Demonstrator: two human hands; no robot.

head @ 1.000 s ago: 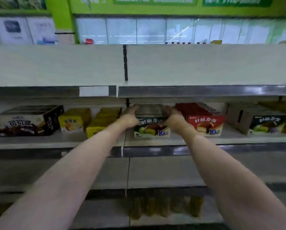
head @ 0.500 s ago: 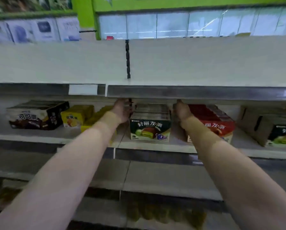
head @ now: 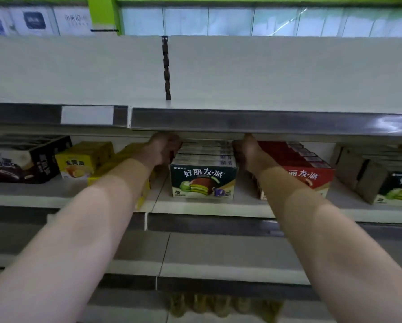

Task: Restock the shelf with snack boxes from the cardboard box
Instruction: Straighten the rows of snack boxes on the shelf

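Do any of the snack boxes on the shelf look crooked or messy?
Yes. The yellow boxes behind the left arm sit turned at an angle, one corner poking past the shelf edge. The green box row between the hands faces straight forward. Nothing looks spilled or torn.

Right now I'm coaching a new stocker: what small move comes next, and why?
Probably draw both hands back out. The left hand and right hand flank the row of green-fronted snack boxes, which already sits square on the shelf near its front edge.
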